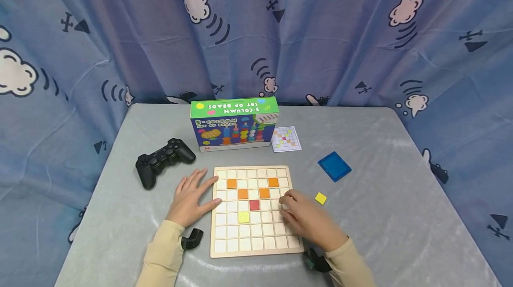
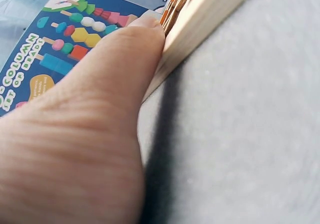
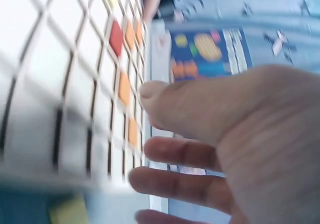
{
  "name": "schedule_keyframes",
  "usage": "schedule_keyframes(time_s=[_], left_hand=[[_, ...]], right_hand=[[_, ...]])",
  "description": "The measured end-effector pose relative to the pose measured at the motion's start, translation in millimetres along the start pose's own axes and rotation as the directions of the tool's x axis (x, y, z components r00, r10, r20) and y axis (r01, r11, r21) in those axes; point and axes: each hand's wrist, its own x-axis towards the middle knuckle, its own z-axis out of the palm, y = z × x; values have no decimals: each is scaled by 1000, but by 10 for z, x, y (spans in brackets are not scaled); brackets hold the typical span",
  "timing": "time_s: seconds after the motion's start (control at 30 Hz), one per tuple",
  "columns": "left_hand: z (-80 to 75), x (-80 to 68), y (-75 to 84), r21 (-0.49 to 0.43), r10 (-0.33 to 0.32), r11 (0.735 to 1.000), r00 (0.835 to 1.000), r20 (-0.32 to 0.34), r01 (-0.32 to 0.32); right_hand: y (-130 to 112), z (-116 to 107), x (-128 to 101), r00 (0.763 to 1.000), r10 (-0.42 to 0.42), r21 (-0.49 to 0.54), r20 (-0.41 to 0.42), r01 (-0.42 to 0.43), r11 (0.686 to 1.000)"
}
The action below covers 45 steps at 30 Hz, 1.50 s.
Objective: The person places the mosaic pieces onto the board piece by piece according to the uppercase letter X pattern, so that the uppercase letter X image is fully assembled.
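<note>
A square wooden grid board lies on the table, filled mostly with white tiles. Among them are several orange tiles, one red tile and one yellow tile. My left hand lies spread at the board's left side, its thumb and forefinger touching the edge; the left wrist view shows the thumb against the wood. Over the right columns hovers my right hand. In the right wrist view its fingers are loosely bent, with nothing seen between them. A loose yellow tile lies just beyond that hand.
Behind the board stands a bead-set box, with a printed pattern card beside it. A black game controller lies at the left. To the right is a blue square tray. A patterned curtain hangs behind the table.
</note>
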Motion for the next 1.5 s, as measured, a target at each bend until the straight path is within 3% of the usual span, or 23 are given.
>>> schedule_keyframes(time_s=[0.13,0.27,0.4,0.7,1.03,1.5], left_hand=[[28,-1,-9,15,7,1000,1000,-4,-7],[37,-3,-13,16,0,1000,1000,0,0],[24,-2,-10,3,-9,1000,1000,7,9],[-27,5,10,7,-12,1000,1000,14,12],[-8,5,10,11,-6,1000,1000,8,6],[-11,5,9,8,-7,1000,1000,8,7]], right_hand=[[171,-80,-210,994,110,-3,-1,-110,994],[283,-117,-391,971,237,3,36,-238,971],[331,-96,-521,953,297,8,55,-298,955],[309,-17,-665,925,369,-21,96,-369,929],[339,19,-706,920,387,-18,71,-386,922],[312,67,-697,890,453,-49,48,-451,891]])
